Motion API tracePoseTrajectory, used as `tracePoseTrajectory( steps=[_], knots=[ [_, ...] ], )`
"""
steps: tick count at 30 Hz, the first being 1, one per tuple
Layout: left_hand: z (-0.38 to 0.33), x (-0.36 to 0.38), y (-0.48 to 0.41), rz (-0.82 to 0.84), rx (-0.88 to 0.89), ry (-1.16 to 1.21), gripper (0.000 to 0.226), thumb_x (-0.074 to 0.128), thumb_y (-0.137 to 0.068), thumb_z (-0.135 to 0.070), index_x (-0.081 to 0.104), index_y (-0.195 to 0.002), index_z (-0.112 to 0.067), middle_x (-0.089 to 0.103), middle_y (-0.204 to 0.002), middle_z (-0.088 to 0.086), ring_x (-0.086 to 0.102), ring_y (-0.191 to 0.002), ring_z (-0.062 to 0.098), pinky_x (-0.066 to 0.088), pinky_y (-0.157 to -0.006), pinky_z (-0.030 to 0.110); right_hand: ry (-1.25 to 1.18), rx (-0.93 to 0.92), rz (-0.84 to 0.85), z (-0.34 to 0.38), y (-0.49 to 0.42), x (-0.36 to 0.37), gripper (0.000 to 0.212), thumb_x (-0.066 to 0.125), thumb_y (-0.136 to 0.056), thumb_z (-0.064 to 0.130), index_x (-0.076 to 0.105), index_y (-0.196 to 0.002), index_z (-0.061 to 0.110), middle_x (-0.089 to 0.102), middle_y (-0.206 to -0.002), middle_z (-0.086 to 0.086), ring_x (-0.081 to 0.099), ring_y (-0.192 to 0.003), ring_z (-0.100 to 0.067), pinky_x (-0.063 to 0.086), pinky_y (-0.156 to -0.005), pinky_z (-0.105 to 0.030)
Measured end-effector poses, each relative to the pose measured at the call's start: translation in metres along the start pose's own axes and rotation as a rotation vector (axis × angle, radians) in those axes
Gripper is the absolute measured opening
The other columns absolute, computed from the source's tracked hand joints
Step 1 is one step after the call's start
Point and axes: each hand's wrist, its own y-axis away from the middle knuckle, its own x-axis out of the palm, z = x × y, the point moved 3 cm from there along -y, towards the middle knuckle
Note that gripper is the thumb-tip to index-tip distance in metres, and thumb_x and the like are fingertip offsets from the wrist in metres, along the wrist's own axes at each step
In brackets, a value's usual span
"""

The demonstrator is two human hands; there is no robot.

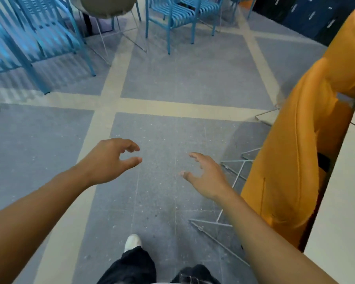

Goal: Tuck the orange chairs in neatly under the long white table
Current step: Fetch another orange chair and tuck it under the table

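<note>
Two orange chairs stand along the right side, their backs toward me and their seats under the long white table [336, 212], whose edge runs down the right border. The near orange chair [285, 160] has thin white wire legs on the floor. The far orange chair [348, 48] sits behind it. My left hand [111, 160] hovers over the floor with loosely curled fingers, holding nothing. My right hand [205, 175] is also free, fingers relaxed, a short way left of the near chair's back and not touching it.
Several blue slatted metal chairs [172, 17] stand at the back and far left. A grey shell chair [105, 7] sits between them. Dark blue lockers [307, 15] line the far right. Grey floor with cream stripes lies ahead; my white shoe [132, 241] is below.
</note>
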Motion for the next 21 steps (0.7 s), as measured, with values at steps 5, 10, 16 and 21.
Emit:
tracePoseTrajectory(
  steps=[5,10,16,21],
  knots=[
    [0.021,-0.033,-0.064,0.072,0.128,-0.023,0.039,0.065,-0.085,-0.049,0.064,-0.119,-0.028,0.064,-0.116,-0.008,0.057,-0.1,0.009,0.04,-0.08,0.023,-0.052,0.078,-0.101,0.026,-0.031,-0.012,0.068,0.066,-0.092,0.051,0.039,-0.15,0.031,0.037,-0.156,0.003,0.04,-0.14,-0.021,0.036,-0.115,-0.046],
    [0.02,-0.046,-0.129,0.142,0.258,-0.054,0.041,0.064,-0.084,-0.05,0.064,-0.119,-0.028,0.065,-0.116,-0.006,0.058,-0.099,0.01,0.042,-0.08,0.024,-0.054,0.132,-0.194,0.033,-0.059,-0.029,0.069,0.066,-0.093,0.047,0.037,-0.152,0.027,0.035,-0.16,0.004,0.035,-0.144,-0.019,0.032,-0.118,-0.039],
    [-0.015,-0.047,-0.218,0.205,0.418,-0.109,0.042,0.063,-0.085,-0.051,0.062,-0.121,-0.029,0.065,-0.119,-0.005,0.057,-0.099,0.011,0.042,-0.083,0.026,-0.087,0.23,-0.283,0.021,-0.098,-0.055,0.071,0.067,-0.093,0.047,0.036,-0.153,0.027,0.034,-0.16,0.003,0.038,-0.143,-0.021,0.035,-0.116,-0.044],
    [-0.059,-0.044,-0.282,0.238,0.523,-0.134,0.042,0.063,-0.084,-0.054,0.062,-0.119,-0.031,0.064,-0.12,-0.007,0.056,-0.1,0.01,0.043,-0.085,0.026,-0.128,0.281,-0.387,0.008,-0.132,-0.083,0.069,0.068,-0.093,0.043,0.039,-0.152,0.024,0.036,-0.16,0.001,0.033,-0.146,-0.02,0.031,-0.118,-0.038]
  ],
)
